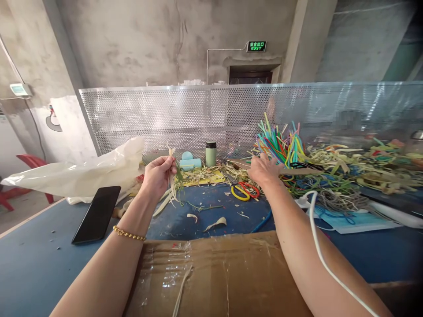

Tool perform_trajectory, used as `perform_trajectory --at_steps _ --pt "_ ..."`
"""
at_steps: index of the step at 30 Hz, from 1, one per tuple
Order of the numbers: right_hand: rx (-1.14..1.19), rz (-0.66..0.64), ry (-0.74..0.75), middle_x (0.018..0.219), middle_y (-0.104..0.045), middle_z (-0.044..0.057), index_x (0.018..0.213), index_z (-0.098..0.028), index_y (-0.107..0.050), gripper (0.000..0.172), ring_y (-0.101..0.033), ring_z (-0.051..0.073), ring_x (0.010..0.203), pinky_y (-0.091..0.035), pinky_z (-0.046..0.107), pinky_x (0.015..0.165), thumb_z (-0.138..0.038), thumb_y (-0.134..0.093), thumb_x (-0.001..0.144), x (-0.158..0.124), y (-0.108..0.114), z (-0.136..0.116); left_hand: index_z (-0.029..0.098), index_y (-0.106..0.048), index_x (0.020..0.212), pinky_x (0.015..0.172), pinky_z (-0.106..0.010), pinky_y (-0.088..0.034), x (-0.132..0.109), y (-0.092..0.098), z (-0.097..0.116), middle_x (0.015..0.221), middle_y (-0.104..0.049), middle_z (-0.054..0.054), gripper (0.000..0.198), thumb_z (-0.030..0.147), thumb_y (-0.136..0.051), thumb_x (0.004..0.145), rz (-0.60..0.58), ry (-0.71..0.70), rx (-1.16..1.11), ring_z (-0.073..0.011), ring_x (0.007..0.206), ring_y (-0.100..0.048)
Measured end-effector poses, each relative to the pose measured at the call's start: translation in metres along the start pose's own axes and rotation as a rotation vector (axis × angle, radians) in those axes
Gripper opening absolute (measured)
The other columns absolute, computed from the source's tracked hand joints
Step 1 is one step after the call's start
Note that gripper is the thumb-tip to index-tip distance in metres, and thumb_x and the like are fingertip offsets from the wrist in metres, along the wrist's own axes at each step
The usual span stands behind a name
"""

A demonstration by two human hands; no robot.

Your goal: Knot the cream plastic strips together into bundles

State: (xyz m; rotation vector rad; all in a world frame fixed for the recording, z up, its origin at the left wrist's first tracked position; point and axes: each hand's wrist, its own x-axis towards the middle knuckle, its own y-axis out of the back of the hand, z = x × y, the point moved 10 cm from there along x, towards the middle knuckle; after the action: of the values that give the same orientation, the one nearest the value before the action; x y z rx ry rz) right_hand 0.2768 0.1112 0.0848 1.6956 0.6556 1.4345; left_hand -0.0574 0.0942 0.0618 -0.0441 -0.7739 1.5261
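Note:
My left hand [157, 176] is closed in a pinch on a small bunch of pale, dry husk-like strips [172, 187]. The strips' tied-looking top pokes above the fingers, and their loose ends hang below, beside a thin green strand [179, 178]. My right hand [265, 171] reaches forward over the clutter, palm down, fingers stretched out and partly hidden from view. It is just in front of a bunch of bright coloured fuzzy stems [280, 143]. Scissors [243, 191] with yellow and red handles lie left of my right wrist.
A taped cardboard box [211, 277] is nearest me on the blue table [36, 246]. Around it are a phone [96, 215], plastic sheeting [79, 174], a green bottle [210, 154], light-blue rolls [191, 164], heaped husk strips [373, 169], a mask [353, 219] and a white cable [319, 253]. Behind stands a perforated metal screen [158, 114].

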Motion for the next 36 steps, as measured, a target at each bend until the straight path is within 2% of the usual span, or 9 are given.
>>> perform_trajectory --at_steps 2,4,7,11,15,19,24,30,36 --pt "0.024 0.071 0.102 0.112 -0.067 0.020 0.104 -0.011 -0.071 0.026 -0.059 0.034 0.107 -0.035 0.050 0.094 -0.021 -0.050 0.092 -0.010 0.018 -0.029 0.007 -0.066 0.071 0.046 -0.015 -0.043 -0.001 -0.005 0.001 0.061 -0.060 -0.003 0.014 0.006 -0.061 0.083 -0.029 -0.010 -0.001 -0.0065 0.046 -0.053" --pt "0.123 0.028 0.316 0.094 -0.072 0.016 0.091 -0.013 -0.074 0.030 -0.065 0.026 0.092 -0.040 0.040 0.088 -0.022 -0.045 0.095 -0.026 0.023 -0.075 0.008 -0.066 0.070 0.046 -0.015 -0.043 -0.002 -0.008 0.003 0.061 -0.060 -0.003 0.012 0.007 -0.063 0.082 -0.048 -0.023 -0.004 -0.0064 0.047 -0.053" --pt "0.359 -0.259 0.541 0.084 -0.073 0.010 0.081 -0.018 -0.074 0.031 -0.066 0.019 0.075 -0.042 0.028 0.067 -0.035 -0.052 0.093 -0.058 -0.001 -0.135 0.009 -0.066 0.072 0.047 -0.016 -0.043 -0.004 -0.012 0.006 0.063 -0.060 -0.002 0.011 0.010 -0.066 0.082 -0.079 -0.053 -0.035 -0.0065 0.049 -0.053" --pt "0.353 -0.475 0.658 0.093 -0.074 0.010 0.081 -0.019 -0.073 0.027 -0.067 0.024 0.089 -0.042 0.027 0.067 -0.046 -0.072 0.077 -0.093 -0.044 -0.174 0.010 -0.066 0.074 0.050 -0.016 -0.045 -0.003 -0.015 0.007 0.068 -0.060 -0.002 0.009 0.011 -0.065 0.083 -0.118 -0.085 -0.119 -0.0066 0.052 -0.054" --pt "0.375 -0.555 0.676 0.088 -0.075 0.008 0.077 -0.017 -0.072 0.005 -0.068 0.019 0.085 -0.041 0.022 0.064 -0.018 -0.067 0.075 -0.102 -0.074 -0.179 0.010 -0.066 0.075 0.050 -0.016 -0.045 0.003 -0.006 0.000 0.068 -0.060 -0.002 0.009 0.010 -0.064 0.084 -0.091 -0.077 -0.174 -0.0065 0.052 -0.053" --pt "0.407 -0.577 0.655 0.077 -0.073 0.011 0.070 -0.011 -0.070 0.009 -0.068 0.019 0.074 -0.042 0.021 0.057 -0.011 -0.061 0.072 -0.094 -0.080 -0.172 0.009 -0.066 0.075 0.048 -0.016 -0.044 0.009 0.008 -0.010 0.065 -0.060 -0.002 0.009 0.009 -0.064 0.083 -0.028 -0.061 -0.163 -0.0065 0.050 -0.054" --pt "0.449 -0.602 0.601 0.071 -0.073 0.009 0.080 -0.011 -0.070 0.023 -0.067 0.013 0.055 -0.046 0.019 0.053 -0.015 -0.048 0.086 -0.083 -0.070 -0.156 0.008 -0.066 0.073 0.048 -0.015 -0.045 0.010 0.015 -0.017 0.063 -0.060 -0.001 0.007 0.009 -0.068 0.080 0.031 -0.044 -0.120 -0.0064 0.048 -0.055" --pt "0.204 -0.512 0.638 0.106 -0.071 0.021 0.085 -0.011 -0.071 0.016 -0.067 0.030 0.104 -0.049 0.035 0.084 -0.004 -0.063 0.073 -0.083 -0.053 -0.140 0.009 -0.065 0.071 0.047 -0.016 -0.043 0.007 0.010 -0.012 0.061 -0.060 0.000 0.012 0.015 -0.075 0.076 0.027 -0.085 -0.023 -0.0059 0.047 -0.053" --pt "0.219 -0.742 0.715 0.070 -0.071 0.004 0.063 -0.016 -0.067 0.007 -0.068 0.019 0.073 -0.043 0.024 0.058 -0.013 -0.073 0.065 -0.092 -0.076 -0.145 0.010 -0.064 0.071 0.047 -0.017 -0.041 -0.001 -0.008 -0.019 0.061 -0.060 0.000 0.013 0.017 -0.075 0.075 -0.051 -0.054 0.025 -0.0059 0.048 -0.053"
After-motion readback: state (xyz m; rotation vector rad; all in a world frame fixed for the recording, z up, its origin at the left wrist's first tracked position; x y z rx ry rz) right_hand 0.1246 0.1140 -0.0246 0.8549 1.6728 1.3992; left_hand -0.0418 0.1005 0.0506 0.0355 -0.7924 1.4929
